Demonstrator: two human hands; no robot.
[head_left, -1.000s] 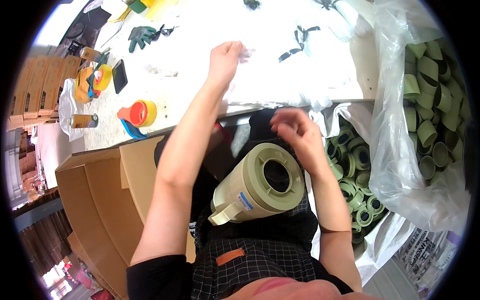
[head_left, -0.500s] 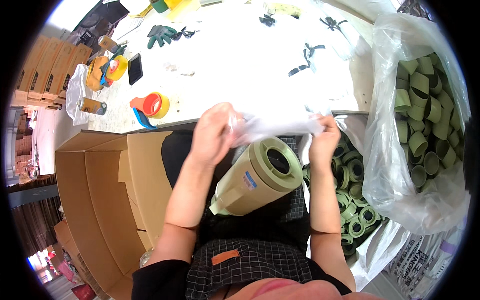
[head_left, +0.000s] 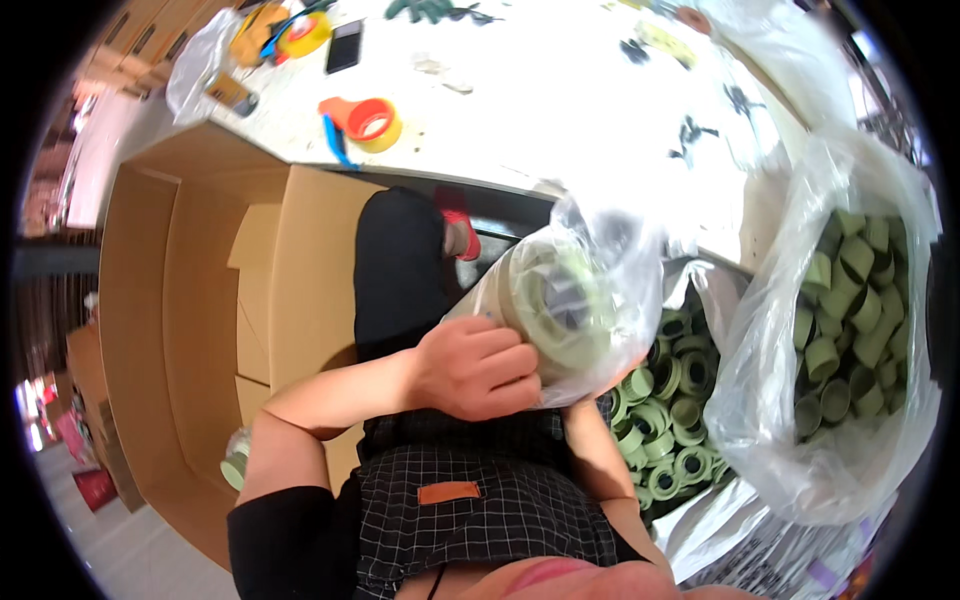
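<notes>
A pale green canister-like part (head_left: pixel 537 322) with a ringed end and a dark round opening rests tilted over my lap. A clear plastic bag (head_left: pixel 632 250) is drawn over it, blurring its details. My left hand (head_left: pixel 482 370) lies on the near left side of the canister, fingers curled closed on the bag's film. At the canister's lower right, my right hand (head_left: pixel 607 385) grips the bag from beside and beneath; its fingers are partly covered by the plastic.
An open cardboard box (head_left: pixel 210 300) stands at my left, with a wrapped green piece (head_left: pixel 235 468) in it. The white worktable (head_left: pixel 540 100) holds a tape dispenser (head_left: pixel 372 125) and a phone (head_left: pixel 344 47). Green rings (head_left: pixel 690 465) and a clear sack (head_left: pixel 760 400) of green tube pieces are at right.
The plastic bag, earlier stretched between both hands beyond the canister, now covers it. Both hands have come down toward me onto its sides. The view has shifted.
</notes>
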